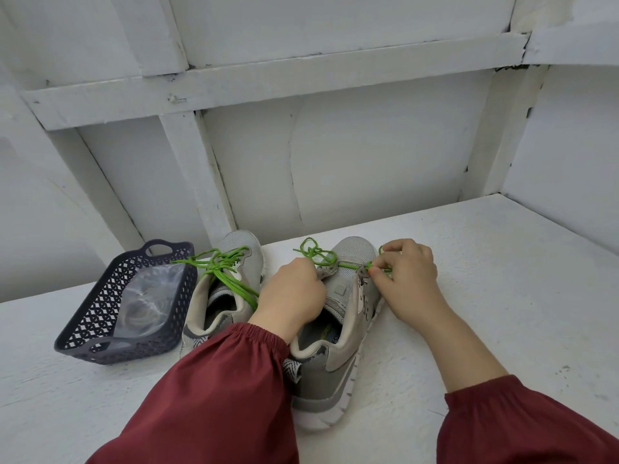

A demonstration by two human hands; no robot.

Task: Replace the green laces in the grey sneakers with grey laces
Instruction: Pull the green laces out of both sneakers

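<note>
This looks like a plain, home-built work nook: a rough white-painted tabletop [502,279] meets walls of bare white panels [368,155] braced by wooden battens [268,82], with paint cracked at the joints [522,51].

Left hand [291,291] on right-side grey sneaker [338,373], its green lace [316,254] in right hand [407,279]

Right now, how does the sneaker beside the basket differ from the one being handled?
The left sneaker, beside the basket, sits untouched; the handled sneaker has the left hand gripping its eyelet flap and the right hand pinching its lace. The left sneaker's green lace lies bunched over its tongue; the handled one's loops out over the toe. Both are grey, green-laced.
</note>
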